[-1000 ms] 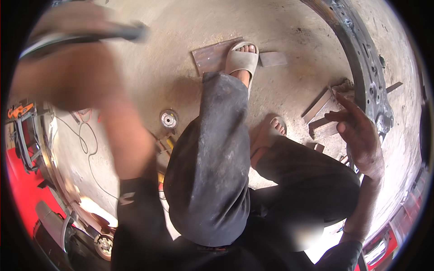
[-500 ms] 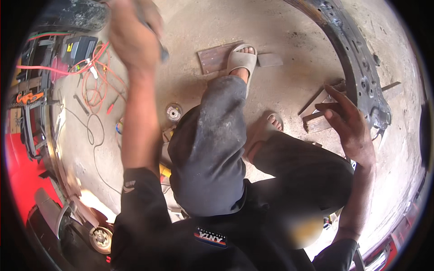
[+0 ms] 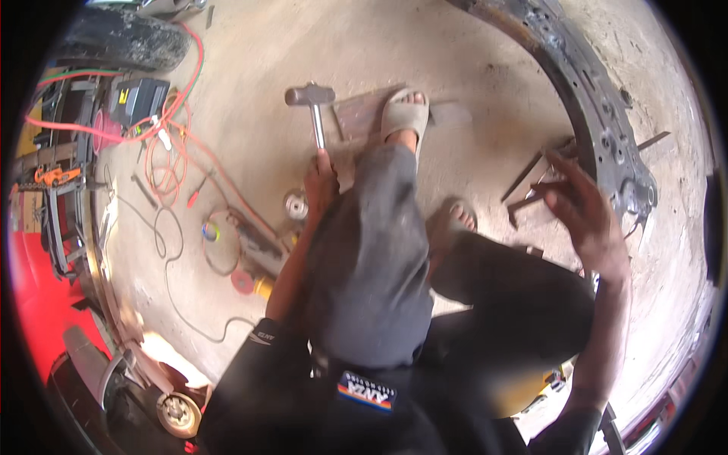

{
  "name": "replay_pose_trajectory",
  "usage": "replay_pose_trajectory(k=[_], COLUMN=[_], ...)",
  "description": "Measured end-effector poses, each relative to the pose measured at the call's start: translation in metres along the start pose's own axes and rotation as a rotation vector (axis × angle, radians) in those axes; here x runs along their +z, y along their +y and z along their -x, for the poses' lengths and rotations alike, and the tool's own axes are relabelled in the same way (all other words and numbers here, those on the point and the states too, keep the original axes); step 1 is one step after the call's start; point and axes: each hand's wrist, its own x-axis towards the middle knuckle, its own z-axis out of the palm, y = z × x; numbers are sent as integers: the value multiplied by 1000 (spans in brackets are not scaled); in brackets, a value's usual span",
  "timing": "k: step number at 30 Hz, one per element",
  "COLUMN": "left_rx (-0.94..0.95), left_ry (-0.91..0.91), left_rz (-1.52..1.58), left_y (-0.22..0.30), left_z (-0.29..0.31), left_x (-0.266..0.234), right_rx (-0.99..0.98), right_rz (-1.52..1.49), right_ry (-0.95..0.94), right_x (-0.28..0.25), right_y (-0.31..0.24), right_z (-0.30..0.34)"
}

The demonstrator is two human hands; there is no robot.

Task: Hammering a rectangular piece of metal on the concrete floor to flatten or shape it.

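My left hand (image 3: 321, 183) is closed around the handle of a hammer (image 3: 309, 95), beside my left knee. The hammer has a blunt, two-faced dark head and a bright metal shaft. Just right of its head, a flat brown metal plate (image 3: 350, 120) lies on the floor, partly under my sandalled left foot. On the right, my right hand (image 3: 588, 220) hovers with its fingers apart, holding nothing that I can see. It is beside a long, curved dark metal beam (image 3: 569, 83) with holes along it. Metal offcuts (image 3: 523, 203) lie near its fingertips.
Red hoses (image 3: 171, 163) and a thin black cable (image 3: 168, 265) tangle across the floor at the left. An angle grinder (image 3: 258, 284) with a yellow part lies near my left arm, with a small spool (image 3: 296, 205) nearby. A black tyre (image 3: 121, 38) stands at the far left.
My left hand has come down from its raised place at the far left to beside my knee, and the hammer head shows plainly. My right hand has hardly moved.
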Motion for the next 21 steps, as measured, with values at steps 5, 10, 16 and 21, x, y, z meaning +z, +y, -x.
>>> replay_pose_trajectory(k=[5, 10, 16, 21], left_rx=[352, 315, 332, 359], left_ry=[-64, -80, -100, -98], left_rz=[137, -23, -20, -1], left_y=[-56, 0, -19, -9], left_z=[33, 114, 104, 66], left_x=[-97, -130, -134, -126], right_rx=[-46, -179, -122, -42], right_rz=[20, 118, 348, 122], right_ry=[51, 118, 91, 34], right_x=[-8, -17, 16, 108], right_y=[-30, -57, -67, -5], right_z=[25, 55, -19, -76])
